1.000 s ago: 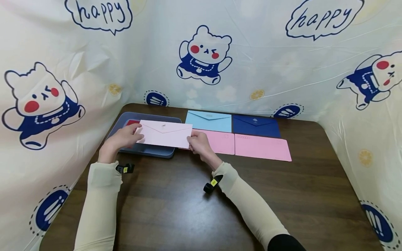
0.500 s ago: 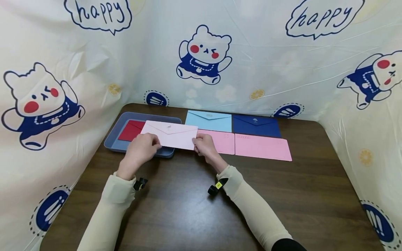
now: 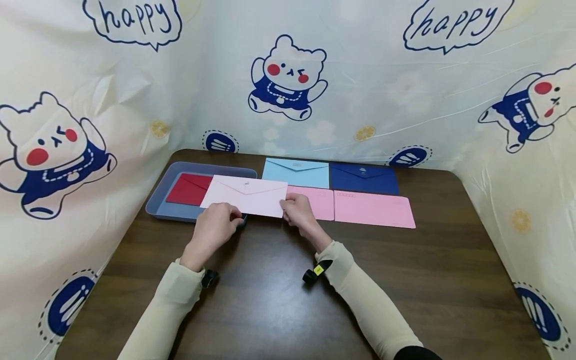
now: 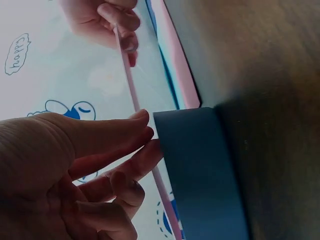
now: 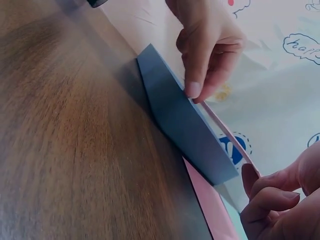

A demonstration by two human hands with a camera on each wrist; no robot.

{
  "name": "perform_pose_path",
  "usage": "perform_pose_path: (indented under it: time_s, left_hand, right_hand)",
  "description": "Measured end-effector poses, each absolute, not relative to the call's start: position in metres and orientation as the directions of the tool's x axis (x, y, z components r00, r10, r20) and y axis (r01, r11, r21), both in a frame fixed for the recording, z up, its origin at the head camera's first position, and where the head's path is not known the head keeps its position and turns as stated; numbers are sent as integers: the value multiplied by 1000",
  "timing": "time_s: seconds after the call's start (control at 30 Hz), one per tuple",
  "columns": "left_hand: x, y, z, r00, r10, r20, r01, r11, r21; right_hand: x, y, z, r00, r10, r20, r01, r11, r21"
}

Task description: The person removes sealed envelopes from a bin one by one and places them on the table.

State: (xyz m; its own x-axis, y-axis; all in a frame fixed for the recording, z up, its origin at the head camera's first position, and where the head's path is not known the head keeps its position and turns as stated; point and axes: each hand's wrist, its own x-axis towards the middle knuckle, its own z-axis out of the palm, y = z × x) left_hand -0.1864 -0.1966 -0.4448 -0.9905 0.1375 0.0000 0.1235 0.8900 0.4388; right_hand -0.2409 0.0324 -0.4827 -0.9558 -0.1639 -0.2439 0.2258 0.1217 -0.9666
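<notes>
A pale pink envelope (image 3: 247,197), its flap side showing, is held over the right part of the blue tray (image 3: 155,205). My right hand (image 3: 298,210) pinches its right end between thumb and curled fingers. At the lower left edge, by the tray's front rim, my left hand (image 3: 216,225) has thumb and fingertips on either side of the paper. The left wrist view shows the envelope edge-on between thumb (image 4: 140,117) and fingers. Inside the tray lies a red envelope (image 3: 186,189), partly covered by the pale one.
Right of the tray, a light blue envelope (image 3: 294,175) and a navy envelope (image 3: 364,180) lie in the back row. Before them are two pink envelopes (image 3: 310,202), the left one partly hidden. A printed curtain (image 3: 288,135) stands behind the wooden table (image 3: 270,290).
The pale pink envelope has shifted slightly right and toward me, uncovering more of the red one. My left hand has moved from its left end to its lower edge; my right hand keeps its grip.
</notes>
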Motion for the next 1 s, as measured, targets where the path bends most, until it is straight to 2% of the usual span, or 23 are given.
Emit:
perform_pose_path:
  time_s: [0.67, 1.0]
  left_hand:
    - [-186, -196, -460, -988, 147, 40, 151, 899, 412]
    - [-190, -204, -469, -983, 177, 56, 182, 850, 495]
  right_hand:
    - [-230, 58, -486, -966, -156, -207, 189, 122, -974]
    - [-223, 66, -486, -974, -141, -179, 163, 122, -979]
